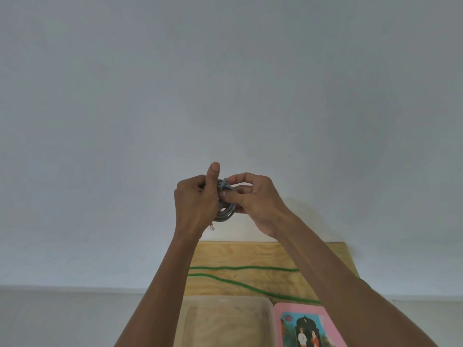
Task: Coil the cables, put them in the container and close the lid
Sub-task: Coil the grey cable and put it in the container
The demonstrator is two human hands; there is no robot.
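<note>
Pale grey-white wall point(225, 83) fills most of the view, meeting a light plywood table point(250, 254) near the bottom. Raised in front of the wall, well above the table, both hands hold a coiled grey cable point(225, 211). The left hand point(195, 204) grips the coil with curled fingers, thumb pointing straight up; much of the coil is hidden behind it, and a clear plug end peeks out below its heel. The right hand point(253, 199) pinches the strands at the top of the coil. On the table, a green cable point(240, 267) lies in two long lines, its ends hidden behind the forearms. Nearer than the green cable sits a translucent container point(225, 300), open and cut off by the bottom edge. Just right of the container lies a pink lid point(313, 309) with a picture of figures, partly covered by the right forearm
</note>
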